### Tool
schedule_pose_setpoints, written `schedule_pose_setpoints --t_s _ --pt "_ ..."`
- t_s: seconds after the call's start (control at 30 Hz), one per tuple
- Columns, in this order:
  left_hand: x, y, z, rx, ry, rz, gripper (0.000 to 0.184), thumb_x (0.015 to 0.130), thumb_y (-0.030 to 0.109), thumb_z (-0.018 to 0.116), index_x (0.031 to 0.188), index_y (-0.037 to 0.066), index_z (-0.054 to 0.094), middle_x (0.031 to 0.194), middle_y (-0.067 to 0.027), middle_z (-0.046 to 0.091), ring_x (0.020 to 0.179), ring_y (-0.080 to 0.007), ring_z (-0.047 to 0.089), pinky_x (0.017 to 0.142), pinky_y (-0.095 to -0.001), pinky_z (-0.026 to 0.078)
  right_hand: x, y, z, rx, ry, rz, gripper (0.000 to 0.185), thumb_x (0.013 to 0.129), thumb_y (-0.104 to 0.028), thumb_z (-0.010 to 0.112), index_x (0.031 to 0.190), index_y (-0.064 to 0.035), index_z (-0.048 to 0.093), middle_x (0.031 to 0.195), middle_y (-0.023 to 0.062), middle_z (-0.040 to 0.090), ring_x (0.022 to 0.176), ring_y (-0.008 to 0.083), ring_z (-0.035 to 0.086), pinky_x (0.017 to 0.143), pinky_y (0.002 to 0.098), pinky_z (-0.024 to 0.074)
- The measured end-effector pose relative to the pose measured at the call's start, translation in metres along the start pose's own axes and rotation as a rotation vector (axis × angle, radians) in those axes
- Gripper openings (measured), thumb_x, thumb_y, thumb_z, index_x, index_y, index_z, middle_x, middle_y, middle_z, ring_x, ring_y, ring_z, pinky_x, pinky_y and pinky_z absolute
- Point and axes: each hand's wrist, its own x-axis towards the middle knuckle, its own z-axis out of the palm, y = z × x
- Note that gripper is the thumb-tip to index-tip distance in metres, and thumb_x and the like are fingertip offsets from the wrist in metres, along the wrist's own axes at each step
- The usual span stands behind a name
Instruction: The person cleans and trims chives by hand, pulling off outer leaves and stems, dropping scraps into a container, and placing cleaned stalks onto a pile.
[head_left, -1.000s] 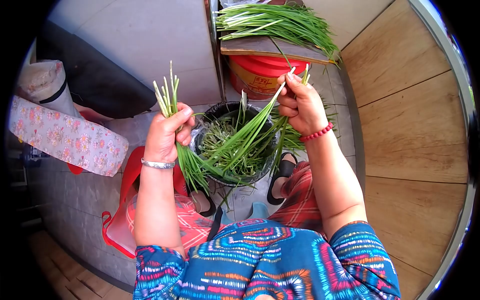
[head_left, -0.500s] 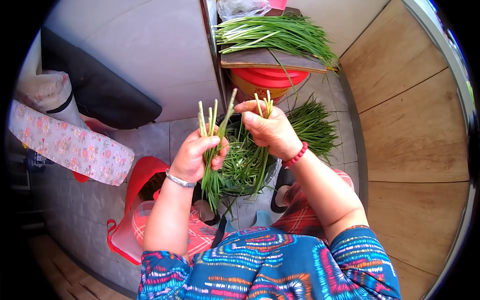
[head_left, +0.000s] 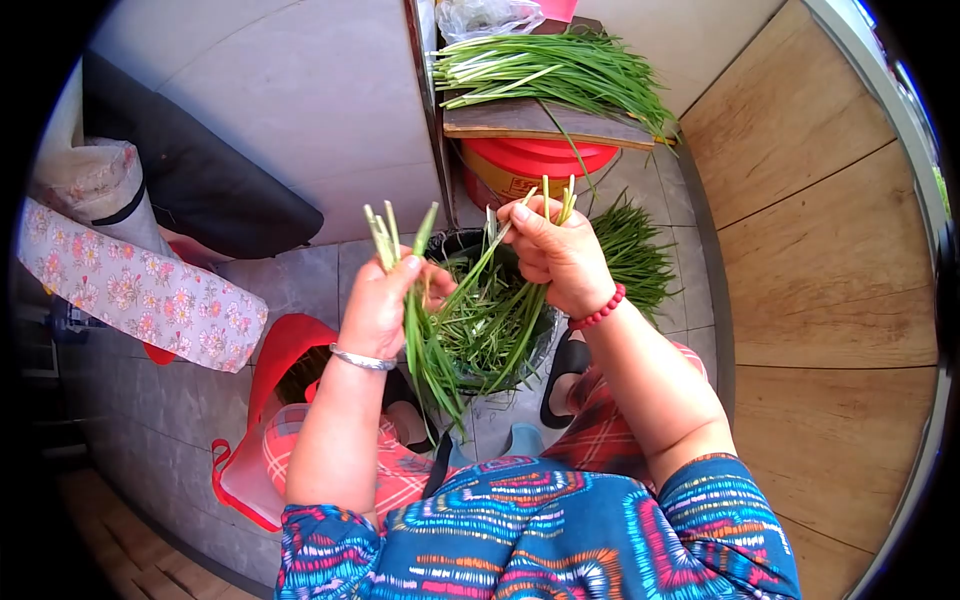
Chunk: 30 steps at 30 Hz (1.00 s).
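Observation:
My left hand (head_left: 375, 315) is closed round a small bunch of garlic chives (head_left: 425, 350), pale stem ends up and green leaves hanging down. Between the thumb and fingers of my right hand (head_left: 565, 255) are several more chives, their cut ends showing above the knuckles. One stem slants from my right fingertips down toward the left bunch. Beneath both hands is a bin with a clear plastic liner (head_left: 546, 338), full of loose green leaves and scraps (head_left: 490, 320).
A large pile of chives (head_left: 550, 75) lies on a wooden board (head_left: 545, 122) above a red bucket (head_left: 540, 165). Another bunch (head_left: 632, 255) rests right of the bin. A red-edged bag (head_left: 262, 400) is at left, wood-look panels (head_left: 820, 250) at right.
My hands have moved farther apart, the left one leftward and the right one slightly right. A stem that stood up from the left bunch is now pinched in my right fingertips.

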Motion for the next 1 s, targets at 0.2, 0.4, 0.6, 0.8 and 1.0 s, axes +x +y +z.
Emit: schedule_pose_setpoints --t_s 0.2,0.4,0.6,0.8,1.0 --pt "0.0 0.031 -0.021 0.399 0.25 0.195 0.011 0.083 0.016 0.048 0.085 0.005 0.046 0.063 -0.0032 0.05 0.045 -0.0091 0.046 0.04 -0.0223 0.042 0.001 -0.006 -0.01 0.018 -0.099 0.017 0.012 0.083 -0.016 0.051 0.086 -0.0051 0.055 0.067 -0.0024 0.053 0.039 -0.0002 0.027 0.034 0.015 0.0184" --pt "-0.011 0.042 -0.017 0.27 0.105 0.138 0.016 0.081 0.02 0.053 0.08 0.004 0.051 0.057 0.0008 0.043 0.042 -0.0056 0.037 0.038 -0.0193 0.032 0.0 -0.009 -0.009 -0.025 -0.116 0.031 0.012 0.083 -0.016 0.05 0.087 -0.0053 0.055 0.066 -0.0029 0.051 0.04 0.0003 0.026 0.035 0.015 0.0186" --pt "-0.019 0.024 0.017 0.251 -0.117 -0.046 0.019 0.068 0.009 0.063 0.082 0.0 0.055 0.063 -0.0029 0.055 0.042 -0.0034 0.038 0.037 -0.0164 0.029 -0.002 0.0 0.001 -0.147 -0.107 0.009 0.015 0.082 -0.02 0.053 0.088 -0.0061 0.055 0.065 -0.0044 0.048 0.041 0.0004 0.026 0.035 0.0154 0.0184" --pt "-0.02 0.01 0.024 0.205 -0.089 -0.028 0.016 0.067 0.007 0.066 0.079 0.003 0.056 0.066 -0.001 0.056 0.053 -0.0069 0.049 0.045 -0.0175 0.035 -0.006 0.003 0.014 -0.413 -0.084 -0.031 0.019 0.077 -0.021 0.06 0.089 -0.0062 0.057 0.066 -0.0052 0.049 0.042 0.0003 0.031 0.037 0.0155 0.0225" --pt "-0.017 0.01 0.018 0.233 -0.069 -0.006 0.015 0.066 0.008 0.066 0.077 0.004 0.055 0.064 -0.0016 0.056 0.049 -0.0036 0.044 0.043 -0.0153 0.03 0.001 0.022 0.004 -0.569 -0.163 -0.126 0.014 0.075 -0.018 0.063 0.078 -0.0056 0.057 0.064 -0.0038 0.052 0.053 0.0025 0.039 0.045 0.0174 0.032"
